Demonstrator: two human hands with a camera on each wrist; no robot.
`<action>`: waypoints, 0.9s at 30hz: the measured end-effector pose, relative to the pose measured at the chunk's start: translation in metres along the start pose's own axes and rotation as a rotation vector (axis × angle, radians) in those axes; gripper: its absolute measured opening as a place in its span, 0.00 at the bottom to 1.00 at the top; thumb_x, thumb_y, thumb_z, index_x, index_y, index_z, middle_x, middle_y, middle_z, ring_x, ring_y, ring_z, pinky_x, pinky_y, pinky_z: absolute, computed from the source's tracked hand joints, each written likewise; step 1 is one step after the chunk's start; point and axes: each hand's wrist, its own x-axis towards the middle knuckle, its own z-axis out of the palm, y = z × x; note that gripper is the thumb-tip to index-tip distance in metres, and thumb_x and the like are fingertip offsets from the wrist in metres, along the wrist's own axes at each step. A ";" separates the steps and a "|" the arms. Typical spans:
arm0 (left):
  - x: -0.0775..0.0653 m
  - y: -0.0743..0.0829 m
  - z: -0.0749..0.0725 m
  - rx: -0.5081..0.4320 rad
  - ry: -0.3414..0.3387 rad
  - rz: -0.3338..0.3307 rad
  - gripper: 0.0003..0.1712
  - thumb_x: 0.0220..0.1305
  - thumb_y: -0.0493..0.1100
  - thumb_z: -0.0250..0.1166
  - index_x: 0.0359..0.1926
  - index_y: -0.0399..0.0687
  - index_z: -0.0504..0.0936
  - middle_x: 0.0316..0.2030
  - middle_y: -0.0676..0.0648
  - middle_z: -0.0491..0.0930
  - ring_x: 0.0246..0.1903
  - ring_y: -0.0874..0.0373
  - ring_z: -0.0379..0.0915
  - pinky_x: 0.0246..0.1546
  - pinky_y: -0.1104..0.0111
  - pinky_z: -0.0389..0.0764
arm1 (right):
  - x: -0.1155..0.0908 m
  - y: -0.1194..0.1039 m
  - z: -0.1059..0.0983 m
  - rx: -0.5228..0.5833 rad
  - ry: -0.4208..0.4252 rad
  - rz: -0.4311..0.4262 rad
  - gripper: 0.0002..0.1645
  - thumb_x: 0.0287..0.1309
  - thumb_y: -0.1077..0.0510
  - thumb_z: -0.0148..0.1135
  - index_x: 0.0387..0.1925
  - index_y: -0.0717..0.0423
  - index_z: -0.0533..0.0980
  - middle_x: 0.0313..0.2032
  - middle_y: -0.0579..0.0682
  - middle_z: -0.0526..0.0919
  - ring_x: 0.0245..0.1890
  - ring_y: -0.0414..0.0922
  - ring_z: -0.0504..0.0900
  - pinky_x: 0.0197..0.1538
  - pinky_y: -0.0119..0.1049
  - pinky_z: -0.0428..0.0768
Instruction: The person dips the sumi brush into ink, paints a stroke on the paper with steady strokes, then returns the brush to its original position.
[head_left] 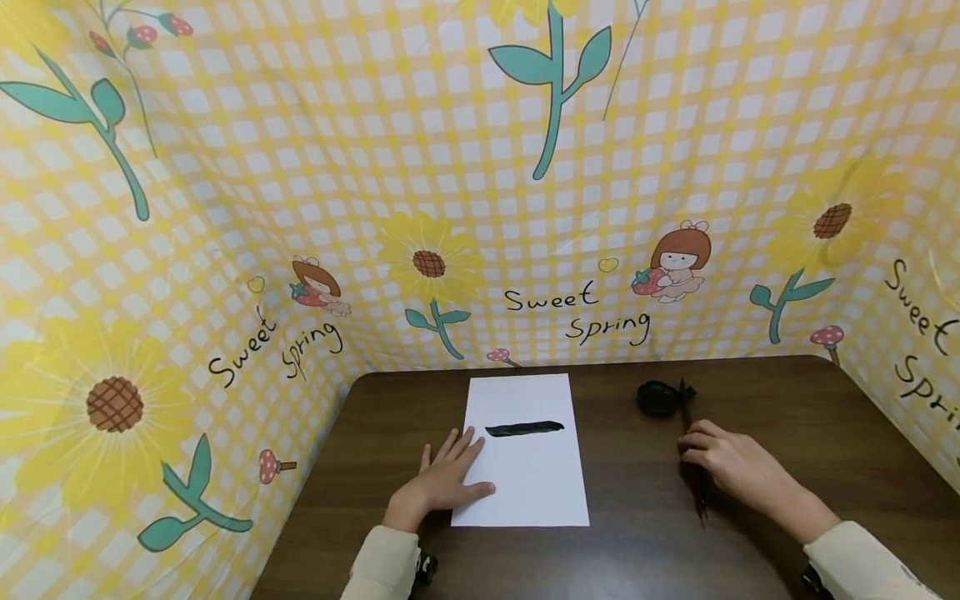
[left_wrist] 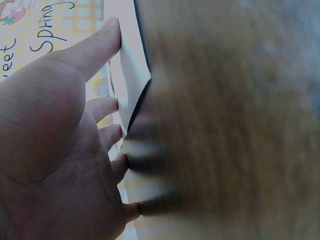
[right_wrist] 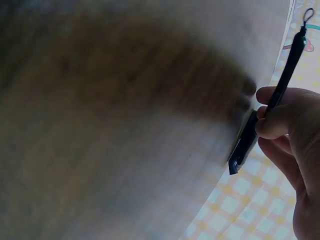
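Note:
A white sheet of paper [head_left: 525, 492] lies on the table, marked with one thick black horizontal stroke [head_left: 525, 429]. My left hand [head_left: 450, 479] rests on its left edge, fingers spread. In the left wrist view the paper's near edge [left_wrist: 127, 65] bows up beside the thumb. Right of the sheet, my right hand [head_left: 723, 454] pinches a slim black brush [right_wrist: 289, 67] between thumb and fingers. The brush has a small cord loop at one end. Its far end overlaps the right side of a round black ink dish [head_left: 657, 398] in the head view.
The dark wood table [head_left: 615, 467] is bounded by a yellow checked cloth [head_left: 465, 192] at the back and on both sides. A dark band [head_left: 426, 567] sits at the left sleeve cuff, another [head_left: 816, 582] at the right one.

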 end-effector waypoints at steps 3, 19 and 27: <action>-0.001 0.002 -0.003 -0.002 0.010 0.012 0.54 0.72 0.71 0.63 0.86 0.51 0.55 0.87 0.43 0.45 0.86 0.36 0.35 0.76 0.24 0.33 | 0.000 0.000 0.000 -0.005 -0.004 -0.001 0.25 0.37 0.74 0.84 0.38 0.49 0.90 0.46 0.49 0.90 0.47 0.50 0.85 0.28 0.29 0.81; 0.002 -0.005 0.004 -0.006 0.011 0.000 0.55 0.70 0.74 0.61 0.86 0.56 0.53 0.87 0.46 0.43 0.87 0.40 0.32 0.77 0.26 0.31 | -0.002 -0.003 -0.001 -0.011 -0.017 0.014 0.28 0.35 0.74 0.84 0.42 0.52 0.89 0.46 0.50 0.90 0.47 0.50 0.85 0.33 0.34 0.85; -0.003 0.004 -0.002 0.000 0.006 -0.005 0.54 0.72 0.70 0.63 0.86 0.53 0.55 0.87 0.44 0.45 0.86 0.38 0.35 0.76 0.25 0.34 | -0.002 -0.003 -0.001 -0.006 0.017 0.019 0.28 0.34 0.74 0.84 0.42 0.53 0.89 0.45 0.50 0.90 0.46 0.50 0.85 0.36 0.38 0.87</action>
